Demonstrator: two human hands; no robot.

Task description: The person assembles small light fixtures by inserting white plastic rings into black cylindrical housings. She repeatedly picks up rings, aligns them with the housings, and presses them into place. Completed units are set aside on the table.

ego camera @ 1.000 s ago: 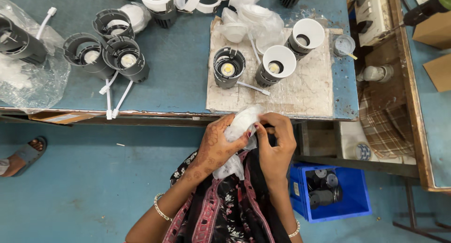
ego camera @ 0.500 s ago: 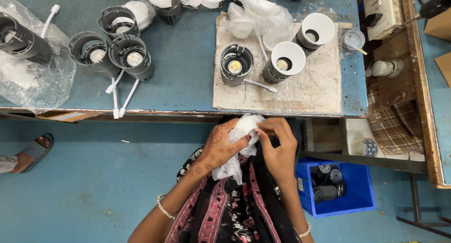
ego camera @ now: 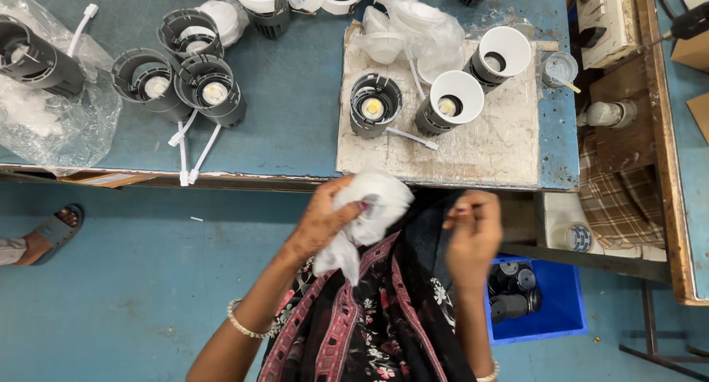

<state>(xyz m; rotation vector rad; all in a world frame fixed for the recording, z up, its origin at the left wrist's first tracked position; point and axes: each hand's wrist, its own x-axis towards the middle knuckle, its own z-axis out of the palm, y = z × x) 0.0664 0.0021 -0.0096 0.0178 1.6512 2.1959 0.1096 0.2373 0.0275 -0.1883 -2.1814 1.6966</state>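
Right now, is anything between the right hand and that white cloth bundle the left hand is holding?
Nothing visible does. The left hand grips the white cloth bundle just below the table edge. The right hand is beside it, fingers pinched and blurred. Between them is only open space over the dark patterned garment.

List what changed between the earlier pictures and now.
The right hand let go of the white cloth and moved off to the right, blurred. The left hand kept hold of the cloth. The lamp housings on the board and the blue bin stayed put.
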